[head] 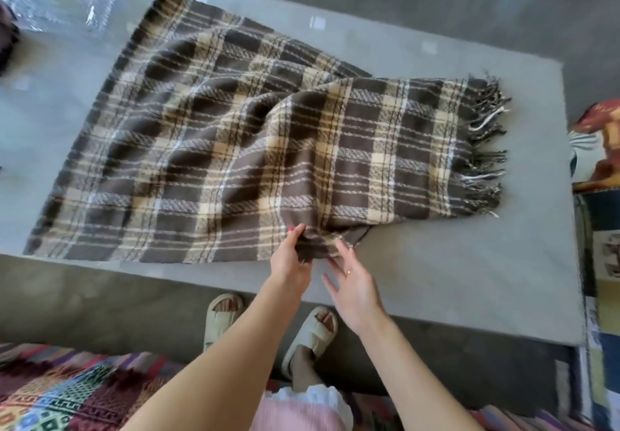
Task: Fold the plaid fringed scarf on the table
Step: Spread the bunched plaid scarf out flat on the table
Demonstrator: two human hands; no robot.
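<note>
Nearest, the right hand hovers with fingers spread loose, fingertips just touching the near edge of the plaid scarf, beside the left hand pinching that bunched edge, cloth spread across the grey table beyond

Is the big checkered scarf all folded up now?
Not yet. The scarf is mostly spread flat on the table; only its fringed right end lies folded over, loose and puffy.
</note>
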